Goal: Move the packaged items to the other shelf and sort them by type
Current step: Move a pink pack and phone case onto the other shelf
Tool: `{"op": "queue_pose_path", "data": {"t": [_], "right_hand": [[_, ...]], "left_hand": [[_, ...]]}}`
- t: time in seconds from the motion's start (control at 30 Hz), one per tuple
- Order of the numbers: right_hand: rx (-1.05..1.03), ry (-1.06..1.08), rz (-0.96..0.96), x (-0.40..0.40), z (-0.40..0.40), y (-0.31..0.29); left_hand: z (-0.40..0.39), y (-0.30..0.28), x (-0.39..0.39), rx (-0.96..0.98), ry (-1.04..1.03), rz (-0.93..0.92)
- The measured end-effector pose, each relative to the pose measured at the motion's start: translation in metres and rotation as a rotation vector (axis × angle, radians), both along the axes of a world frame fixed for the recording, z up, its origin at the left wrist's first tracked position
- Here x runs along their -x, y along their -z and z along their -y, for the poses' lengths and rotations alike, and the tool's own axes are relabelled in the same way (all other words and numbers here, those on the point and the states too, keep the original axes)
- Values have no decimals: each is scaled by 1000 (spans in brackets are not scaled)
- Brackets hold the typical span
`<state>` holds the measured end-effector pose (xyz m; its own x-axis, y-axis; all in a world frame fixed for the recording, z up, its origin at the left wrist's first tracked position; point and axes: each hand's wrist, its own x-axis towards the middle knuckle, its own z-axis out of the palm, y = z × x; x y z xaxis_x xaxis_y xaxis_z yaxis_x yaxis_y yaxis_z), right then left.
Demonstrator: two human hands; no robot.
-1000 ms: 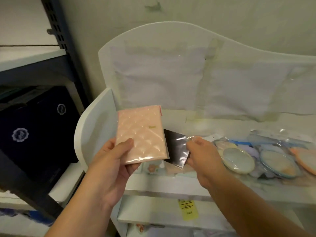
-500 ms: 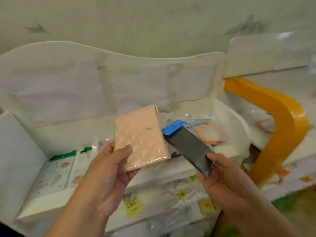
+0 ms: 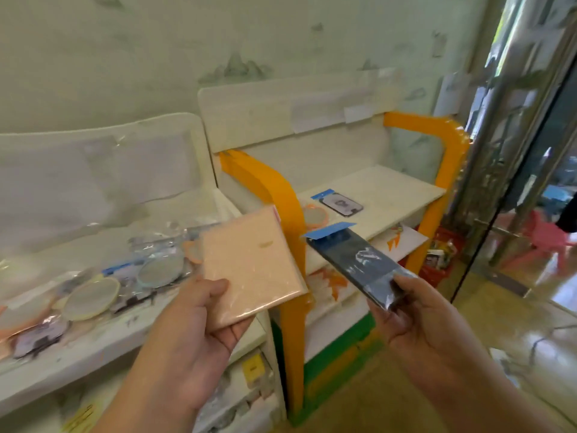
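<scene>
Left hand [image 3: 193, 320] grips pink quilted packet [image 3: 249, 267]; right hand [image 3: 412, 317] pinches black blue-tabbed packet [image 3: 352, 257] by slick end. Risk: slips before orange-framed shelf [image 3: 390, 189].

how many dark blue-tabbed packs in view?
2. One dark pack held in the right hand; one lying on the orange shelf. More may be hidden in the left pile.

Both forearms are bare to the frame's edge, with no sleeves, rings or watch visible.
</scene>
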<state>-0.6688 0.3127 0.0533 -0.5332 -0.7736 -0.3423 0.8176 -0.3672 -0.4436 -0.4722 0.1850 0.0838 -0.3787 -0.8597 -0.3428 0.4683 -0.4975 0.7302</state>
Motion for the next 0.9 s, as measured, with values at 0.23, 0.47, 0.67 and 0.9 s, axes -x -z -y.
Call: {"op": "queue_pose_path", "data": {"t": [0.23,0.47,0.67,0.9], "right_hand": [[24,84,48,78,-37,4],[-89,92,34,156,-14,26],[-170,156,-72,234,44,35],[-381,162,-390,309,126,34]], "left_hand": [[-21,7,98,18,133,92],[4,31,193,-33,191,150],[53,51,279,-140,94,189],[114,44,341,-114,25,129]]}}
